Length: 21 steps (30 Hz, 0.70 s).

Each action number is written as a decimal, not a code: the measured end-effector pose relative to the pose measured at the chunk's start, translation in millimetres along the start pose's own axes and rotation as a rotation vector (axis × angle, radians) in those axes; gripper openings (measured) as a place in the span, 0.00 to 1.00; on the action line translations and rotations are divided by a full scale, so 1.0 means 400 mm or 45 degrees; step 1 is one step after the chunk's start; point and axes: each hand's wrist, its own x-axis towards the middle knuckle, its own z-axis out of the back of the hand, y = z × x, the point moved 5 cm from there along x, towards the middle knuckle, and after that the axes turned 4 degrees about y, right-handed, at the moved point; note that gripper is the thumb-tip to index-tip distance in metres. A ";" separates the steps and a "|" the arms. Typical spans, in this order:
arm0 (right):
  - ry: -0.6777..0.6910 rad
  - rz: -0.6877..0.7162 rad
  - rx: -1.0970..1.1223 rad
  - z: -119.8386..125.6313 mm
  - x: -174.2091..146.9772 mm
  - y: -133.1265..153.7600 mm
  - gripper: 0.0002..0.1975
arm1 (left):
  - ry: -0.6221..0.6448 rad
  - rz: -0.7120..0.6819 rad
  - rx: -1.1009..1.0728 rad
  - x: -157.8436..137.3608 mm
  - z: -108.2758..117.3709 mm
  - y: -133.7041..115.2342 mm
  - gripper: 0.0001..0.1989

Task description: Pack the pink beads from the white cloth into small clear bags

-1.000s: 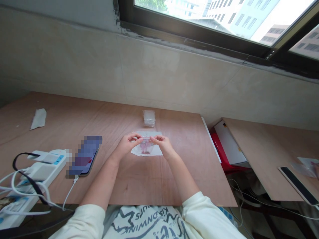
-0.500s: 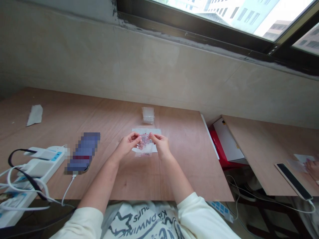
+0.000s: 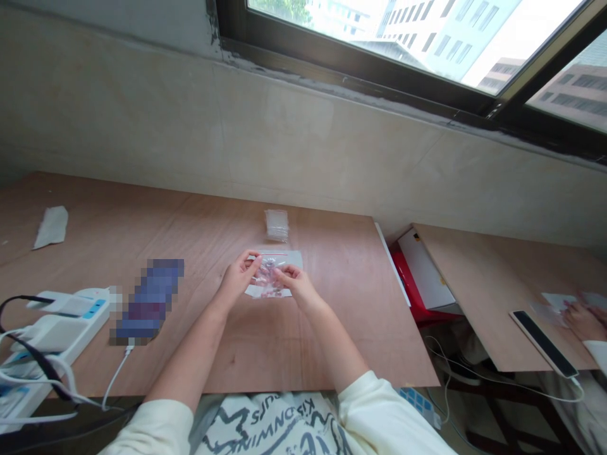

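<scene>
Between my hands is a small clear zip bag [image 3: 272, 260] with a red line along its top edge; small bits seem to show through it, too small to name. My left hand [image 3: 238, 275] pinches the bag's left side between thumb and fingers. My right hand [image 3: 298, 282] is closed on the bag's right side, its thumb and fingertips near the middle. Under the bag lies a white sheet [image 3: 296, 258], partly hidden by the bag and hands. Beyond it, towards the wall, sits a stack of clear bags [image 3: 277, 225].
To the left are a phone [image 3: 150, 297] on a cable, a power strip [image 3: 90, 322] with tangled cords, and a paper scrap [image 3: 51, 227]. Right of the wooden table [image 3: 360, 328], across a gap with a red box [image 3: 410, 284], a co-worker's hand [image 3: 585, 321] rests near another phone [image 3: 545, 344].
My right hand has moved from the bag's top corner down and inward onto its right side. The left hand keeps its hold. The camera view has shifted slightly.
</scene>
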 end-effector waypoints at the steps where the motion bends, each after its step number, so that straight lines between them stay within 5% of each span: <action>1: -0.030 -0.005 0.025 0.009 0.000 -0.011 0.16 | 0.004 -0.009 0.001 0.002 0.002 0.006 0.19; 7: -0.547 0.052 0.018 0.190 -0.017 -0.030 0.13 | -0.196 -0.080 0.164 0.008 0.090 0.082 0.18; 12: -0.944 0.118 -0.309 0.356 -0.055 -0.021 0.09 | -0.396 -0.040 0.510 0.005 0.170 0.170 0.12; 21: -1.189 -0.020 -1.443 0.391 -0.092 -0.009 0.16 | -0.335 -0.206 0.815 -0.018 0.160 0.176 0.10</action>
